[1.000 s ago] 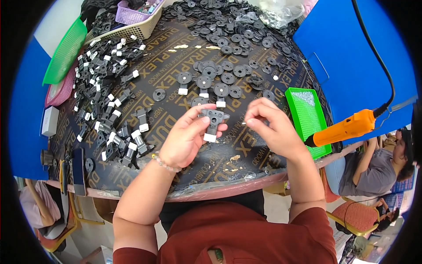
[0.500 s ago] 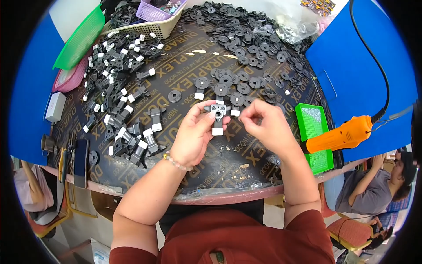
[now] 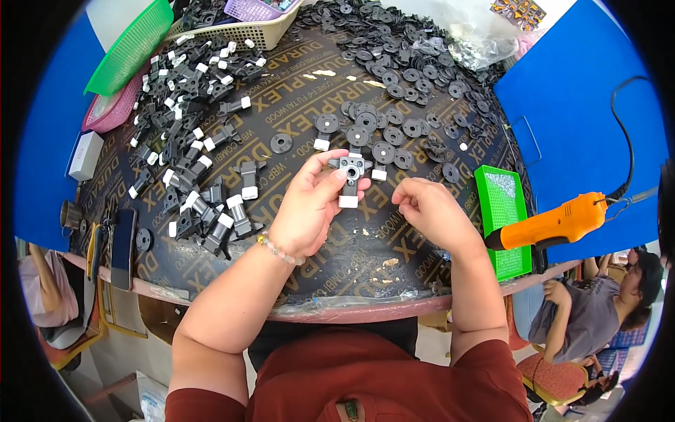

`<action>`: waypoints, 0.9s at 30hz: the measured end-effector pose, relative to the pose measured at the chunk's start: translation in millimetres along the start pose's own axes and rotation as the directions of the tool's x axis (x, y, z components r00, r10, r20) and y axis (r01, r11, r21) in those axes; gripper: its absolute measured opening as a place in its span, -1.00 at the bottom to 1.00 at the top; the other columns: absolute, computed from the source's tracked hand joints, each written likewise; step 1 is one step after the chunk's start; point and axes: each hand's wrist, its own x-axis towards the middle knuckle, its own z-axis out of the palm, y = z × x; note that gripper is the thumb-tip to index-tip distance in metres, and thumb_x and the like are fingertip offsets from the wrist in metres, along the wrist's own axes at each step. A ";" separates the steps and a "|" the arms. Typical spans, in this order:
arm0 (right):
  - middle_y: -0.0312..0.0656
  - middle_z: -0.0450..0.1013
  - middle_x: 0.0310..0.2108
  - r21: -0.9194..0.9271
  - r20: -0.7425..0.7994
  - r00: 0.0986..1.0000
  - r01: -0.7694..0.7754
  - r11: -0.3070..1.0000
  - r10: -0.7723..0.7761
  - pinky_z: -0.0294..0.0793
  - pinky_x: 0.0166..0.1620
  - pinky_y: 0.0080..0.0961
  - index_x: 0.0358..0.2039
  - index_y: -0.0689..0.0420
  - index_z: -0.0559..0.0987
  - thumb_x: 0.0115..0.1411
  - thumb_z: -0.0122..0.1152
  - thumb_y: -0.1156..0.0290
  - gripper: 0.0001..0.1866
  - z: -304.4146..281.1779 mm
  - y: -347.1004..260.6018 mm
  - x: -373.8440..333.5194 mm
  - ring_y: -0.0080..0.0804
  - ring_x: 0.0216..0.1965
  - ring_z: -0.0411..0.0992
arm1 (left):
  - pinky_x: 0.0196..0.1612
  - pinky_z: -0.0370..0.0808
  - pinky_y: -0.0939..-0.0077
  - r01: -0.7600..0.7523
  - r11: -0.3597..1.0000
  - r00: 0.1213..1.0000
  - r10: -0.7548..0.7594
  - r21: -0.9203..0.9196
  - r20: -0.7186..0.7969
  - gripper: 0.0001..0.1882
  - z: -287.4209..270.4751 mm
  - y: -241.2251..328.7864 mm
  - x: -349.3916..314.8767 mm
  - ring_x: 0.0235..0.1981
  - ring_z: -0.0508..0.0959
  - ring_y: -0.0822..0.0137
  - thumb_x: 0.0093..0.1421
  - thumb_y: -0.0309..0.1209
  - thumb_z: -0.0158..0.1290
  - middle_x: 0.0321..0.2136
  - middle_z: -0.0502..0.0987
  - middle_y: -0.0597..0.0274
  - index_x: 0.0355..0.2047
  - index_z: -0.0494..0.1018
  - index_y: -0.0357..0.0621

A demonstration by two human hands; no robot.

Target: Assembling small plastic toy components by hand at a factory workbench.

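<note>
My left hand (image 3: pixel 314 200) grips a black plastic bracket (image 3: pixel 351 181) with a white end, its ring-shaped hole facing up and its white end toward me. To the right, my right hand (image 3: pixel 430 209) hangs apart from it with fingers curled together; whatever they pinch, if anything, is too small to make out. Just beyond the held bracket lie several black discs (image 3: pixel 384 152), some with white-ended pieces under them. A loose black disc (image 3: pixel 281 143) sits on the table to the left. Many black brackets with white ends (image 3: pixel 200 205) are heaped left of my left hand.
An orange electric screwdriver (image 3: pixel 555 219) on a cord hangs over a green tray (image 3: pixel 522 264) holding small metal pieces. A heap of black discs (image 3: pixel 394 53) covers the far side. Baskets (image 3: pixel 130 53) stand at far left. Two blue panels (image 3: pixel 583 119) flank the table; other people sit nearby.
My right hand has drawn back slightly, down and to the right, away from the bracket. My left hand keeps its hold on the bracket. The whole view has shifted a little.
</note>
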 end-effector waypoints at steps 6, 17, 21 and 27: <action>-0.14 0.52 -0.45 0.022 0.031 0.999 -0.046 0.999 0.045 0.51 -0.31 -0.53 -0.33 0.27 0.57 0.02 0.27 0.66 -0.84 -2.6 -0.6 -0.6 -0.43 -0.43 0.52 | 0.04 0.55 0.31 0.018 1.000 1.000 -0.018 0.014 0.005 -0.64 1.8 0.6 -1.3 -0.04 0.59 0.18 0.39 -0.45 -0.07 -0.01 0.52 -0.06 0.16 0.27 -0.24; -0.17 0.49 -0.30 0.563 -0.072 0.993 -0.035 0.826 0.092 0.54 -0.22 -0.48 -0.26 0.23 0.57 0.20 0.21 0.60 -0.91 5.1 -35.8 2.0 -0.43 -0.25 0.55 | -0.04 0.57 0.37 0.194 0.980 0.972 -0.198 0.041 0.126 -0.67 5.7 -13.4 -7.3 -0.11 0.58 0.28 0.40 -0.52 -0.11 -0.12 0.54 0.06 0.15 0.30 -0.25; -0.11 0.53 -0.21 0.239 -0.310 0.939 0.226 0.945 -0.146 0.52 -0.18 -0.49 -0.26 0.23 0.60 0.19 0.21 0.62 -0.89 7.1 -22.7 7.2 -0.34 -0.17 0.54 | -0.04 0.57 0.36 0.215 0.976 0.965 -0.218 0.037 0.145 -0.67 8.4 -13.0 -8.4 -0.11 0.59 0.26 0.40 -0.51 -0.12 -0.11 0.54 0.06 0.15 0.30 -0.26; -0.07 0.45 0.05 -0.198 -0.372 0.928 -0.058 0.978 -0.020 0.39 0.14 -0.21 -0.02 0.23 0.52 0.16 0.08 0.65 -0.65 -2.3 20.5 18.8 -0.04 0.09 0.39 | -0.10 0.59 0.36 0.248 0.967 0.967 -0.251 0.057 0.047 -0.70 9.4 -2.6 -7.2 -0.16 0.63 0.20 0.36 -0.45 -0.03 -0.15 0.57 -0.05 0.07 0.36 -0.25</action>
